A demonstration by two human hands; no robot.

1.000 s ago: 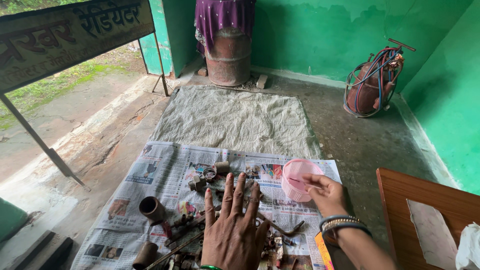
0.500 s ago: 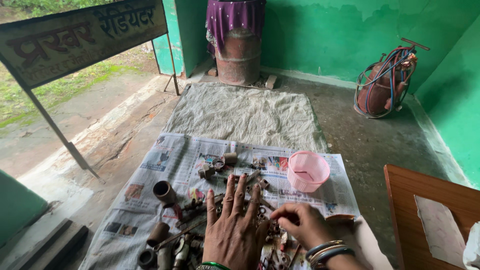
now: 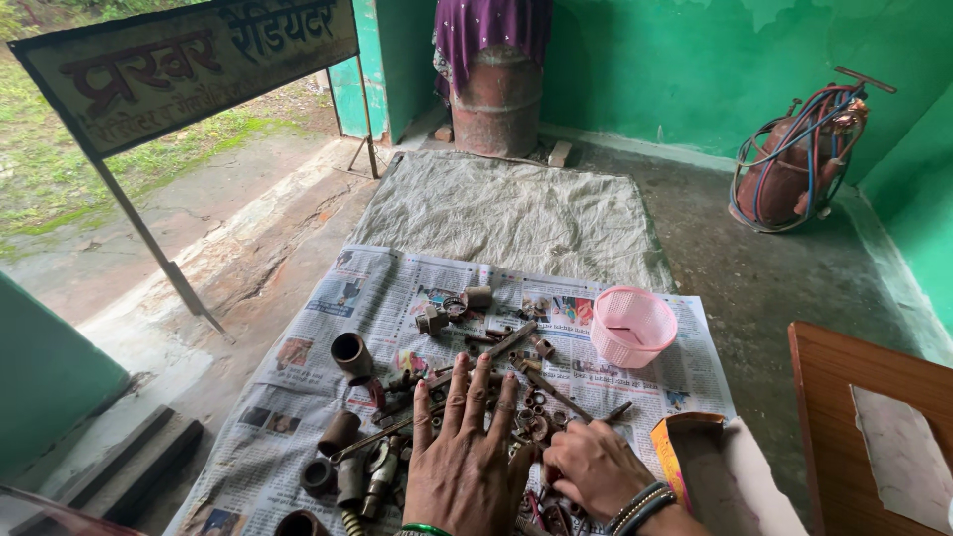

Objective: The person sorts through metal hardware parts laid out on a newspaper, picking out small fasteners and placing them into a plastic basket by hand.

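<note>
1. Fingertips of our right hand (image 3: 588, 465) curl into the heap of small rusty metal rings and fittings (image 3: 526, 422); whether they pinch one we cannot tell.
2. Our left hand (image 3: 465, 452) lies flat, fingers spread, pressing the heap.
3. Loose rings could roll across the newspaper sheet (image 3: 397, 298), we judge.
4. Farther right stands the pink plastic mesh basket (image 3: 633, 327), well apart; parts look corroded, mixed.

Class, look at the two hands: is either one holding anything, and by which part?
The left hand lies flat, fingers spread, on the rusty metal fittings, gripping nothing. The right hand is curled among them; any hold cannot be told.
</note>
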